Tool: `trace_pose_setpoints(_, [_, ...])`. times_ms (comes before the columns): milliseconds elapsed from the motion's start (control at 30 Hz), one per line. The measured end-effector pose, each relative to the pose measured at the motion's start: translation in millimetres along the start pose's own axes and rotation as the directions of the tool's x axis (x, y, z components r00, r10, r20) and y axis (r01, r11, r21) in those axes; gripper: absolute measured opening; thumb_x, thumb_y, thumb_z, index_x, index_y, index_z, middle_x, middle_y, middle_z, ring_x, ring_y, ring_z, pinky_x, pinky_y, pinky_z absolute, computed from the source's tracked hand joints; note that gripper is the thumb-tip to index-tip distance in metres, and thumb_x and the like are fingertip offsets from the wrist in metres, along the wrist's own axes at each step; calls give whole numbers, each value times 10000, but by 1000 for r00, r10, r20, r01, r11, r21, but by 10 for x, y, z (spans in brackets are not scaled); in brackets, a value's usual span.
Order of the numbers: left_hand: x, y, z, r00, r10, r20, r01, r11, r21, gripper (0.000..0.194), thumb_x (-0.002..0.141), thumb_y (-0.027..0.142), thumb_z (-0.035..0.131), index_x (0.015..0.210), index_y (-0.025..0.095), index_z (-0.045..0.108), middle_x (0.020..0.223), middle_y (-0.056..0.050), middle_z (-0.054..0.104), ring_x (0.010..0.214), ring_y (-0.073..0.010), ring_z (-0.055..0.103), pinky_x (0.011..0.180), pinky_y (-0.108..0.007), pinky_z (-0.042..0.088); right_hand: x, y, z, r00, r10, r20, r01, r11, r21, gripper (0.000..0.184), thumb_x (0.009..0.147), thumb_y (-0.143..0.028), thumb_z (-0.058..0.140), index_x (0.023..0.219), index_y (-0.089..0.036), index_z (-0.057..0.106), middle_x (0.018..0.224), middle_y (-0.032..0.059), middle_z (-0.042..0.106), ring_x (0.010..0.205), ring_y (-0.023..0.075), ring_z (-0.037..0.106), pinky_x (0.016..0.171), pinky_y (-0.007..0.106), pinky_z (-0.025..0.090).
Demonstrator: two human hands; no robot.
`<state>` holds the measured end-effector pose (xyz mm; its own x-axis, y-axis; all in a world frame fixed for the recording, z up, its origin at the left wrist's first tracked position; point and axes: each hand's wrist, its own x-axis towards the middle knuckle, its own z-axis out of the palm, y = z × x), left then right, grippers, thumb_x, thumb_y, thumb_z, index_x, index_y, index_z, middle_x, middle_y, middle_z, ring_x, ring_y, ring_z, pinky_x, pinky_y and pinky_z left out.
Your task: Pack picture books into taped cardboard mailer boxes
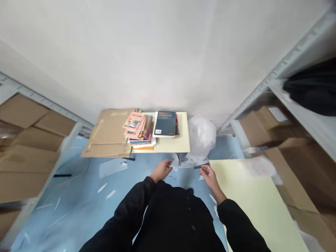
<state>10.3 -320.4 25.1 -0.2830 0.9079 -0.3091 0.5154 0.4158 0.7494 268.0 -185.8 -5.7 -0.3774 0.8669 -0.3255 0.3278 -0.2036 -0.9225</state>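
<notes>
My left hand (162, 170) hangs in front of the small pale yellow table (170, 145), its fingers loosely bent and apart, with nothing visible in it. Nearby is a bundle of clear plastic wrap (201, 138). My right hand (210, 178) is half curled beside the near pale yellow tabletop (249, 196), and I see nothing held. A short dark strip (199, 166) shows just past its fingertips; whether they touch is unclear. On the small table are a stack of thin colourful booklets (138, 127) and a dark-covered book (165, 123) atop other books.
A flattened cardboard piece (107, 131) lies at the small table's left. Metal shelving holds cardboard boxes (28, 150) on the left and an open cardboard box (301, 168) on the right. Paper scraps (110, 194) litter the blue floor (84, 210). A black bag-like item (315, 87) sits upper right.
</notes>
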Motion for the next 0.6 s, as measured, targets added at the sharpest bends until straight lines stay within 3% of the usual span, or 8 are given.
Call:
trace_pose_setpoints(167, [-174, -794, -673, 960, -163, -229, 148, 986, -81, 346, 813, 317, 542, 1086, 117, 614, 1024, -142, 687, 897, -238, 669, 837, -360, 513, 310, -502, 1098, 977, -62, 203, 76, 995, -65, 427, 689, -571, 644, 876, -189, 606, 859, 89, 667, 761, 212, 639, 740, 352, 526])
trace_pose_setpoints(333, [-364, -1609, -1423, 834, -375, -405, 309, 925, -219, 337, 784, 327, 588, 1039, 112, 634, 1064, -151, 683, 939, -259, 663, 888, -395, 500, 325, -847, 2371, 884, -53, 464, 120, 986, -116, 293, 744, -442, 623, 891, -189, 622, 828, 62, 677, 737, 188, 637, 731, 341, 522])
trace_pose_setpoints(467, [-492, -2143, -1944, 700, -599, -390, 363, 768, -528, 334, 728, 354, 682, 975, 132, 653, 1076, -137, 690, 965, -267, 661, 901, -393, 501, 261, -1019, 3323, 774, -39, 632, 183, 969, -164, 217, 751, -325, 615, 924, -197, 641, 878, 60, 701, 822, 199, 662, 804, 366, 524])
trace_pose_setpoints(600, [-529, -2566, -2262, 584, -745, -323, 319, 576, -752, 346, 697, 314, 739, 959, 109, 643, 1140, -179, 658, 1078, -269, 617, 956, -383, 462, 304, -1105, 4053, 708, -47, 705, 267, 942, -205, 319, 739, -295, 633, 1042, -195, 645, 1048, 91, 692, 965, 230, 652, 896, 416, 501])
